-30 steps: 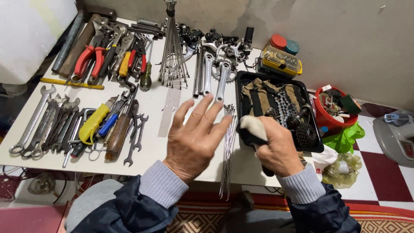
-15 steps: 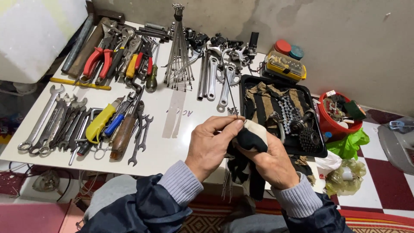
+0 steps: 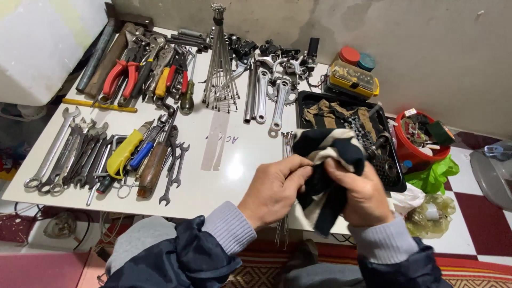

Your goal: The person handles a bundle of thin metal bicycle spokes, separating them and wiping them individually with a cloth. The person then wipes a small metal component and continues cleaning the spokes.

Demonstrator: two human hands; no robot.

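Over the white worktable (image 3: 234, 165), both hands have lifted: left hand (image 3: 274, 189) and right hand (image 3: 360, 194) now pinch the striped rag (image 3: 325, 154), spokes (image 3: 286, 146) left lying beneath.

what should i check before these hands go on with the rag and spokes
1. Both hands on the rag: ok, left hand and right hand pinch it.
2. Spoke inside the rag: cannot tell, cloth hides it.
3. Loose spokes on the white table: not ok, their ends stick out past the front edge.
4. Black tray beside the hands: ok, flat on the table.
5. Wrenches away from the hands: ok, lying well to the left.
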